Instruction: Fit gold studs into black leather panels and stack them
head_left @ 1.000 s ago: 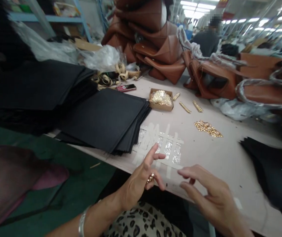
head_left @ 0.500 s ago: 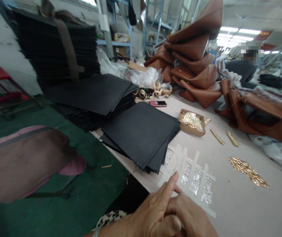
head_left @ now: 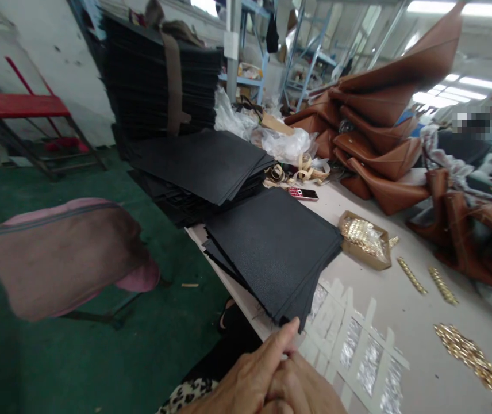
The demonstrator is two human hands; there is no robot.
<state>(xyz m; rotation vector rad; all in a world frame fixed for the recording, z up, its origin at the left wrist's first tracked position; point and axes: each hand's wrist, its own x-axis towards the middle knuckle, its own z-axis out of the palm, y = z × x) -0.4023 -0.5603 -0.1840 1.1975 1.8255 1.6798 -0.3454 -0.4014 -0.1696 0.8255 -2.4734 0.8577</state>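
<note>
My left hand (head_left: pixel 246 376) and my right hand (head_left: pixel 304 388) are pressed together at the bottom edge, over the table's near edge. The left forefinger points at the corner of a stack of black sheets (head_left: pixel 272 247). Both hands have their fingers curled in against each other, and what lies between them is hidden. Just right of the hands, strips of tape and shiny patches (head_left: pixel 358 345) are stuck to the pale table (head_left: pixel 401 310). Farther off are a cardboard box of gold metal pieces (head_left: pixel 364 236), two gold strips (head_left: pixel 412 276) and a loose gold heap (head_left: pixel 470 353).
A larger pile of black sheets (head_left: pixel 198 164) and a tall strapped black stack (head_left: pixel 160 86) stand behind. Brown leather bags (head_left: pixel 379 144) crowd the far right, with a phone (head_left: pixel 303 194) nearby. A pink-cushioned stool (head_left: pixel 69 253) and a red bench (head_left: pixel 17 106) stand on the green floor.
The view has swung left and up. My hands, apart a second ago with a gold piece in the left fingers, have come together and dropped to the bottom edge.
</note>
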